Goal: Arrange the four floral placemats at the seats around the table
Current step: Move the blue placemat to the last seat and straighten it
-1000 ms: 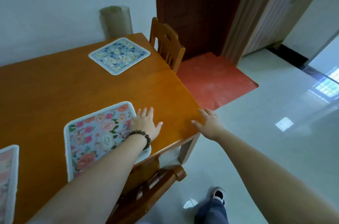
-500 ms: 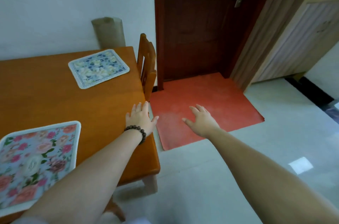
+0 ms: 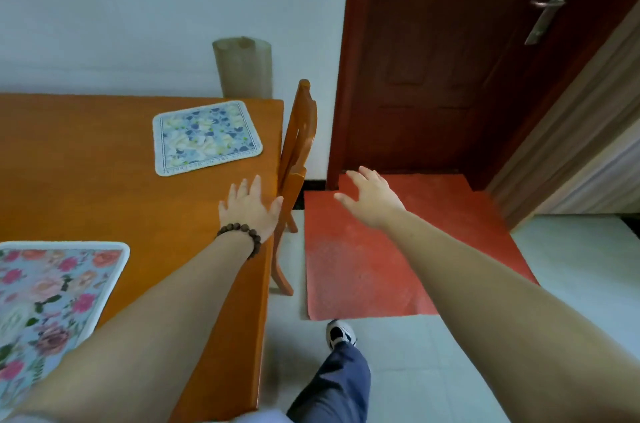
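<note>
A blue-and-cream floral placemat (image 3: pixel 206 137) lies flat near the far right corner of the orange wooden table (image 3: pixel 86 187), in front of a wooden chair (image 3: pixel 298 152). A pink-rose placemat (image 3: pixel 48 298) lies at the near left, partly cut off by the frame and by my left forearm. My left hand (image 3: pixel 250 208), with a bead bracelet at the wrist, is spread with straight fingers over the table's right edge, a short way short of the blue placemat. My right hand (image 3: pixel 370 196) hovers open in the air over the red floor mat, holding nothing.
A grey-green rolled cylinder (image 3: pixel 242 66) stands against the white wall behind the table. A red floor mat (image 3: pixel 398 260) lies before a dark wooden door (image 3: pixel 467 52). My leg and shoe (image 3: pixel 341 336) are on the pale tiled floor beside the table.
The view has swung along the table's right side; the pink placemat has slid toward the lower left. Both hands have advanced toward the blue placemat's corner, staying open.
</note>
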Demonstrator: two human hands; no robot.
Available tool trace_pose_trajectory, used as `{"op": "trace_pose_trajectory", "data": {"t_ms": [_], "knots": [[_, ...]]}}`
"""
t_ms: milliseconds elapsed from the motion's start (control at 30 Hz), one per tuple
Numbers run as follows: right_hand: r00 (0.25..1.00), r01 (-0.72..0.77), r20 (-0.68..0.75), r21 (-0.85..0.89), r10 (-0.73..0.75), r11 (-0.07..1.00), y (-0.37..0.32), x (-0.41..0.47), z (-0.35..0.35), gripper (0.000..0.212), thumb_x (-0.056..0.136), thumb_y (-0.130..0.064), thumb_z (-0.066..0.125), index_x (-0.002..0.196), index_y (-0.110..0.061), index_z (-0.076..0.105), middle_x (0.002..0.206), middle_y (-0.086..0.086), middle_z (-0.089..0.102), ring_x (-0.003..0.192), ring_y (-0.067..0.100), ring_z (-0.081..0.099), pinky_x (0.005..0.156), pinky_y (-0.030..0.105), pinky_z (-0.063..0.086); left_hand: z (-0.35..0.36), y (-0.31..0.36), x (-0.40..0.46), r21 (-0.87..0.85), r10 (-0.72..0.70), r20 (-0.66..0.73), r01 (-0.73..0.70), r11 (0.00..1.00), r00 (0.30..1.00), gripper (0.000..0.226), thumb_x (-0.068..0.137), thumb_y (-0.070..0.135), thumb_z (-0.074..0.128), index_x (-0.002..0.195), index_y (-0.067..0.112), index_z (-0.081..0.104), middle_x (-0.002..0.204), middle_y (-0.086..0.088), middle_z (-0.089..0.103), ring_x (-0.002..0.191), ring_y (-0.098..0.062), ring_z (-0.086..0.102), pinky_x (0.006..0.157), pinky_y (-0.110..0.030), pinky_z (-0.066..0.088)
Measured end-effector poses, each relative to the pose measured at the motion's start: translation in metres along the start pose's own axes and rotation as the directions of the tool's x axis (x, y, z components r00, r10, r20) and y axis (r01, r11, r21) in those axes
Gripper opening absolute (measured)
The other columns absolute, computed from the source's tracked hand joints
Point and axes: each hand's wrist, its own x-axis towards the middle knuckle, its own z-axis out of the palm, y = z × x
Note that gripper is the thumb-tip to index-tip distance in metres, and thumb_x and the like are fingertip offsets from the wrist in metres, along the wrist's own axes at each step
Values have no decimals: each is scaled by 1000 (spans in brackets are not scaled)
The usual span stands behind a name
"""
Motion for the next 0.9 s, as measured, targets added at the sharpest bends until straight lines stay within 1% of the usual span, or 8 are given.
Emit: {"op": "trace_pose_trajectory", "data": {"t_ms": [67, 167, 233, 333, 400, 567, 700, 900], "knots": [[999, 50, 21, -22, -49, 999, 4, 42, 0, 67, 93, -54, 44, 149, -23, 24, 159, 4, 14, 146, 25, 4, 116, 44, 17, 8, 0, 31, -28, -70, 4, 71, 997, 998, 74, 92, 64, 29, 152, 26, 9, 159, -2, 12, 145, -23, 8, 115, -50, 12], [981, 183, 90, -149, -171, 972, 5, 115, -4, 67, 94, -54, 42, 149, -22, 22, 159, 5, 14, 146, 25, 4, 117, 43, 15, 20, 2, 78, -86, -191, 4, 191, 978, 981, 75, 91, 64, 30, 152, 26, 9, 159, -2, 12, 146, -24, 8, 115, -50, 12], [963, 255, 133, -189, -233, 948, 2, 166, -13, 67, 94, -54, 41, 149, -21, 22, 158, 7, 14, 146, 25, 5, 117, 42, 14, 25, 5, 108, -110, -263, 1, 261, 959, 965, 74, 92, 63, 31, 152, 24, 11, 159, -3, 13, 145, -25, 9, 114, -51, 14], [937, 336, 172, -201, -305, 920, -5, 235, -27, 67, 95, -54, 39, 149, -19, 22, 158, 9, 16, 145, 26, 7, 117, 43, 13, 25, 12, 147, -103, -353, 2, 351, 931, 936, 74, 92, 62, 31, 152, 22, 11, 159, -4, 15, 145, -26, 10, 114, -52, 16], [918, 387, 170, -188, -358, 903, -14, 275, -31, 66, 94, -54, 40, 149, -19, 24, 157, 9, 17, 145, 26, 10, 117, 43, 14, 20, 15, 170, -98, -402, 0, 400, 911, 916, 75, 92, 63, 32, 152, 23, 10, 159, -5, 15, 145, -26, 9, 114, -52, 16], [849, 514, 223, -145, -478, 845, -44, 344, -18, 66, 93, -54, 43, 148, -20, 27, 157, 9, 19, 145, 26, 10, 117, 42, 13, 9, 6, 205, -108, -511, -16, 506, 856, 860, 80, 89, 67, 35, 152, 24, 8, 159, -6, 14, 145, -27, 9, 114, -51, 15], [783, 598, 286, -101, -552, 795, -72, 392, 3, 66, 93, -53, 45, 147, -19, 29, 156, 11, 20, 144, 27, 11, 117, 44, 14, 8, -10, 219, -144, -618, -10, 610, 779, 786, 83, 87, 69, 35, 152, 24, 8, 159, -7, 11, 145, -27, 7, 114, -51, 13], [647, 741, 390, -117, -656, 661, -112, 468, 40, 67, 93, -55, 43, 147, -17, 30, 155, 14, 21, 144, 30, 12, 116, 45, 14, 20, -32, 238, -207, -778, 0, 762, 614, 628, 82, 88, 66, 39, 152, 26, 7, 159, -7, 10, 146, -27, 5, 115, -53, 12]]}}
